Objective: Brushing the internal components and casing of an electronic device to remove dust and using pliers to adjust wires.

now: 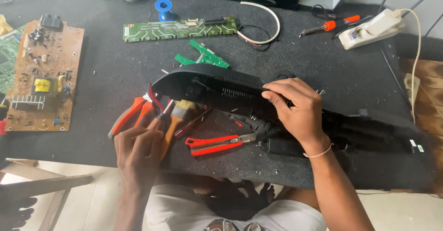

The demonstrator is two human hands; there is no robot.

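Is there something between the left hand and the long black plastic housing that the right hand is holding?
Yes. The orange-handled pliers and a paintbrush lie between the left hand and the black housing, which the right hand grips.

Bare arms, thin wristband (318, 154), white patterned shirt (230, 215)

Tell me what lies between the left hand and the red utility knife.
In the head view, a wooden-handled brush and a dark-red-handled screwdriver lie between the left hand and the utility knife.

The right hand (295, 108) lies palm-down, wrist bent, fingers curled over an edge, its forearm running back toward the body. The left hand (138, 152) sits lower and closer in, knuckles up, fingers closed in a grip.
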